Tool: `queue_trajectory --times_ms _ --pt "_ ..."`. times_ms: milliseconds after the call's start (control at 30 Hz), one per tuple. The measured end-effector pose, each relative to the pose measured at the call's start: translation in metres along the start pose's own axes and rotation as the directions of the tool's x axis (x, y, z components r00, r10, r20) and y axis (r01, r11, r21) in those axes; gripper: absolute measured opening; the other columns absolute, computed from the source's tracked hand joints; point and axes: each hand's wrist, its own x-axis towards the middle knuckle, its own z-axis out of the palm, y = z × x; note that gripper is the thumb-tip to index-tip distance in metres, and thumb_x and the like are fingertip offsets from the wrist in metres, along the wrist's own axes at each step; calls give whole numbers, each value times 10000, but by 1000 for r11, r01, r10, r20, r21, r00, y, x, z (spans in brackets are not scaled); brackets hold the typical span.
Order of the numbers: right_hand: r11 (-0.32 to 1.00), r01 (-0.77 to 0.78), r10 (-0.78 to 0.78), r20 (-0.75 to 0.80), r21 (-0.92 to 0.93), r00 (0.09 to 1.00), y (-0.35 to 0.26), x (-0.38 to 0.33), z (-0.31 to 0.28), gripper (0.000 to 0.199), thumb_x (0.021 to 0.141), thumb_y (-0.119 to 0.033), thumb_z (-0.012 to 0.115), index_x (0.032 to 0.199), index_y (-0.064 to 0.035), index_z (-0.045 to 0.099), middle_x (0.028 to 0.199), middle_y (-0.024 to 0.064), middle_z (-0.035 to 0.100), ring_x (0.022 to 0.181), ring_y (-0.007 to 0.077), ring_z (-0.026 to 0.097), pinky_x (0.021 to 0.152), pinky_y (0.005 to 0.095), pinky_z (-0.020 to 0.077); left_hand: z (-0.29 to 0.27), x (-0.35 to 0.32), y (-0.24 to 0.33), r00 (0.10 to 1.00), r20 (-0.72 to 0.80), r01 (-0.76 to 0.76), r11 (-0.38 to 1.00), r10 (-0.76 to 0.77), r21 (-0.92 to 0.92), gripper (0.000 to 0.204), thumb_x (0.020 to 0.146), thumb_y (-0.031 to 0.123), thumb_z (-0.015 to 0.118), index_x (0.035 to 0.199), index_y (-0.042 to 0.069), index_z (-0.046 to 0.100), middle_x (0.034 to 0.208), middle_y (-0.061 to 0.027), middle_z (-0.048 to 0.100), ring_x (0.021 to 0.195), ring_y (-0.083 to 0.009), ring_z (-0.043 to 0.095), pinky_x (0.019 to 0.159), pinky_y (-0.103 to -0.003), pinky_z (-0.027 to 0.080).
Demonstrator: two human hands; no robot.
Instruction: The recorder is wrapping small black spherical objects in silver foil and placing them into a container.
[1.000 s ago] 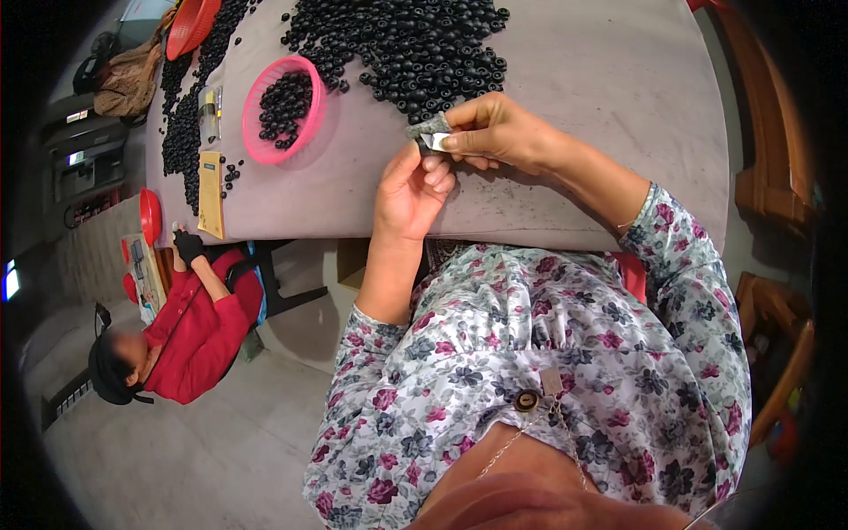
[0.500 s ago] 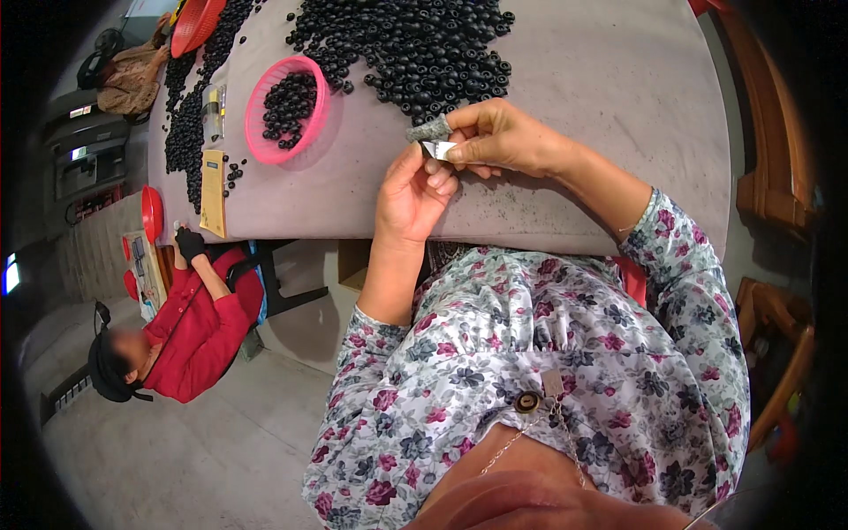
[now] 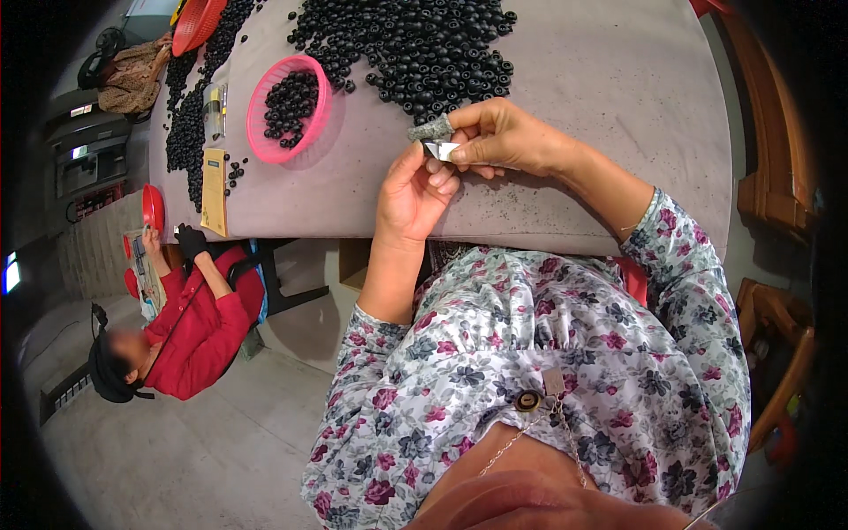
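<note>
Pinched between the thumb and fingers of my right hand [image 3: 508, 141] is a small shiny metal blade [image 3: 442, 153]. A grey wrap [image 3: 431, 129] covers the tip of that hand's index finger. My left hand [image 3: 413, 201] is closed right against the blade, its thumb and fingertips around a small black piece that is mostly hidden. Both hands meet over the table's near part, just below a big heap of small round black pieces with holes [image 3: 442, 66]. To their left stands a pink basket [image 3: 253, 106] partly filled with the same black pieces.
The grey-covered table [image 3: 618, 115] carries another strip of black pieces [image 3: 184, 141], a yellow-brown packet [image 3: 213, 190], a clear pack [image 3: 215, 113] and a red basket [image 3: 196, 26]. A co-worker in red [image 3: 199, 327] sits at the left. Wooden furniture [image 3: 782, 159] stands at the right.
The blade has tilted slightly between my fingers; my hands stay nearly in place. One of the co-worker's hands has moved away from the other, toward the red bowl.
</note>
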Motion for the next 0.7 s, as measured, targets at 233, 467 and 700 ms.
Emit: queue_trajectory --times_ms 233,467,700 --pt "975 3 11 -63 222 998 12 8 -9 145 925 -168 654 913 -24 655 726 7 619 545 45 535 466 197 397 2 -3 35 999 -2 -33 999 33 30 237 980 279 573 943 44 571 749 -4 504 636 -106 462 575 -261 392" --pt "978 17 -2 -74 210 997 7 10 -12 149 938 -170 641 900 -26 638 682 0 608 528 47 542 431 210 409 18 16 133 888 -169 -329 848 427 416 362 989 422 544 915 69 571 770 -1 531 615 -91 457 538 -224 372" --pt "974 13 5 -81 225 997 15 11 -12 159 952 -184 613 887 -39 628 640 -15 585 522 35 545 418 205 402 2 35 54 779 192 -189 -69 597 980 100 904 105 657 966 28 644 789 -33 626 662 -110 590 613 -255 475"
